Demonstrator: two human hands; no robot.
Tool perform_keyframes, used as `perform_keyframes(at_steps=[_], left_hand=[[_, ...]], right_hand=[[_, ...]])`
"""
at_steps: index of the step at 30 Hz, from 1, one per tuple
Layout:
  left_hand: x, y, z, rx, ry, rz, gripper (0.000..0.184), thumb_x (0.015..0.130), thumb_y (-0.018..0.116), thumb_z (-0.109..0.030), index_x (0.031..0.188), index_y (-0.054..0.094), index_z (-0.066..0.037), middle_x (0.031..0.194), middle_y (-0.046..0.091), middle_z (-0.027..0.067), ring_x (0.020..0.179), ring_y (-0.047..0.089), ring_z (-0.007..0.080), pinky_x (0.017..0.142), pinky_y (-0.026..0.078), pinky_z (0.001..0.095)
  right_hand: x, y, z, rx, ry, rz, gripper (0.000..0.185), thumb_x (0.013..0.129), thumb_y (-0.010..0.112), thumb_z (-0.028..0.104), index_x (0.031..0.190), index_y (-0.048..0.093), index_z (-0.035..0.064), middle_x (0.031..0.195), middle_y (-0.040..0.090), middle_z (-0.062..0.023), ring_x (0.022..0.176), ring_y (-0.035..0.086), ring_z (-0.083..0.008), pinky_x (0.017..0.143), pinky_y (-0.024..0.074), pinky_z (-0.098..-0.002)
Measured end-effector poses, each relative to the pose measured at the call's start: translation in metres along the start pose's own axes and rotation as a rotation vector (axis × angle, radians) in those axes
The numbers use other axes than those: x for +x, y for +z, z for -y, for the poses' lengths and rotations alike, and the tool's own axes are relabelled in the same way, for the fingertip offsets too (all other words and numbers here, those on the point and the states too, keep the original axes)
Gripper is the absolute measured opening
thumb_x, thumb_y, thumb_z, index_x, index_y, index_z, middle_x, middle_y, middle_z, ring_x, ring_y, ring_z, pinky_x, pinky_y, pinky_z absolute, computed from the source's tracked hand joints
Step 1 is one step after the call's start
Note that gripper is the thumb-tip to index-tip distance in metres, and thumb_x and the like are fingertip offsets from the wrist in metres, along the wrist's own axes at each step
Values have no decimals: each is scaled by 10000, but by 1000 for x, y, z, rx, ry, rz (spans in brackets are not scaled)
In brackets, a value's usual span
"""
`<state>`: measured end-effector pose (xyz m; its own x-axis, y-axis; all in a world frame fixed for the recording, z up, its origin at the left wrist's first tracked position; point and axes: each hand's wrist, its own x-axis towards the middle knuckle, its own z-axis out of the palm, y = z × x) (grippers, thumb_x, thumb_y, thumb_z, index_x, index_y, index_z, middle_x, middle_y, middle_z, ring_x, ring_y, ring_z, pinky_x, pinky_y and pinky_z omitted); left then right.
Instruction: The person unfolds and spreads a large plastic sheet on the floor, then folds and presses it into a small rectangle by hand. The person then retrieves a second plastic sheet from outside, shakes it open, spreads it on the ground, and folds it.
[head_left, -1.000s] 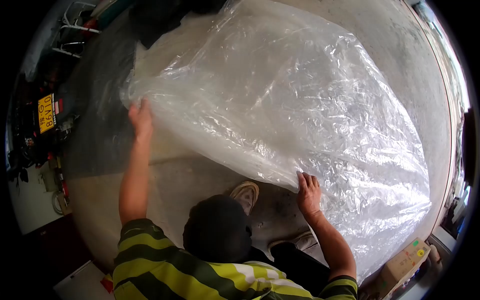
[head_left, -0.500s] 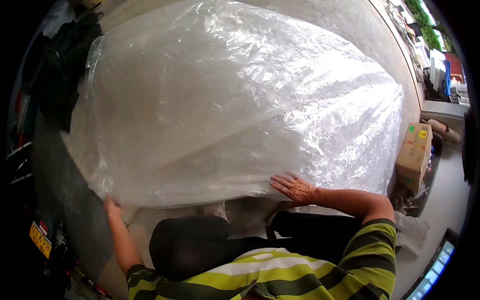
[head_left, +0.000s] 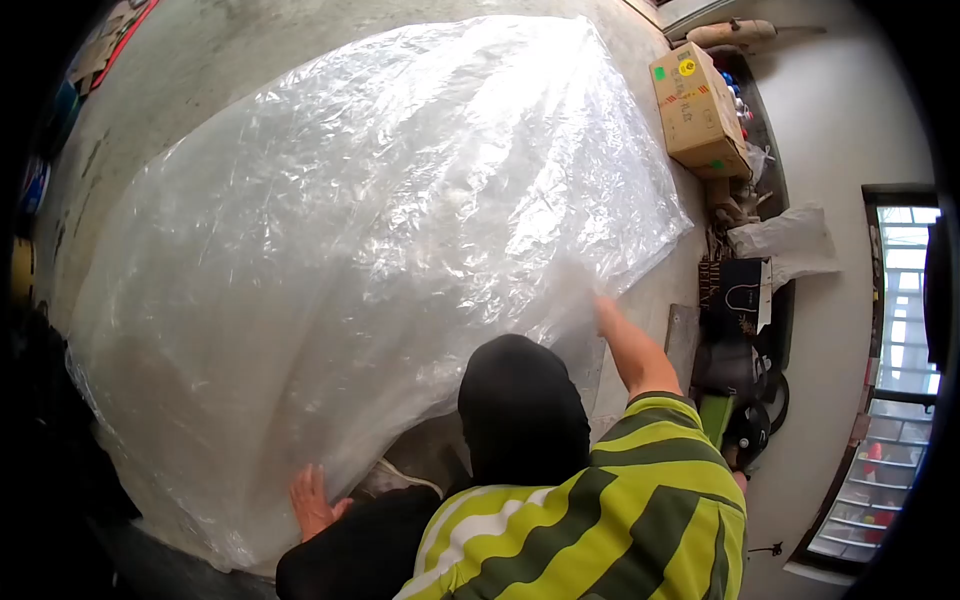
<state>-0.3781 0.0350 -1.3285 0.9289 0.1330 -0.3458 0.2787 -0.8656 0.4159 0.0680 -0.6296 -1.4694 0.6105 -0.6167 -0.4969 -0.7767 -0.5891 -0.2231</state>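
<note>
A large, crinkled sheet of clear plastic (head_left: pixel 300 230) lies spread over the concrete floor in front of me. My left hand (head_left: pixel 315 503) rests on its near edge beside my knee, fingers stretched out and the thumb apart. At the sheet's right edge is my right hand (head_left: pixel 604 316). Its fingers are blurred and partly covered by the plastic, so I cannot make out whether they grip it. One shoe (head_left: pixel 395 476) shows at the near edge, between my legs.
Along the right wall stand a cardboard box (head_left: pixel 695 110), a white sack (head_left: pixel 787 243) and a black printed bag (head_left: pixel 735 297). A barred window (head_left: pixel 890 380) is set in that wall. Dark cloth (head_left: pixel 60 440) lies at the left.
My view has turned right. My left hand has left the sheet's left corner and now lies open at the near edge. My right hand has moved from flat on the front edge to the right edge.
</note>
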Motion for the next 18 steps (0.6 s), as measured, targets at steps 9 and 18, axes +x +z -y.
perform_keyframes(at_steps=[9,18], left_hand=[[-4,28,15,158,-34,181,681,683,596,90,1329,486,-92,1024,530,178,959,532,383,826,441,473],[-7,-17,26,309,-195,-281,317,701,601,47,1002,570,-48,933,544,174,905,552,378,767,455,448]], right_hand=[[-43,-20,56,1084,375,-137,819,826,740,398,1355,375,-109,1341,499,-253,1175,538,-418,888,489,-576],[-30,-71,125,824,-575,-161,340,800,508,-31,1140,506,-12,1037,599,-106,922,571,-201,793,480,-328]])
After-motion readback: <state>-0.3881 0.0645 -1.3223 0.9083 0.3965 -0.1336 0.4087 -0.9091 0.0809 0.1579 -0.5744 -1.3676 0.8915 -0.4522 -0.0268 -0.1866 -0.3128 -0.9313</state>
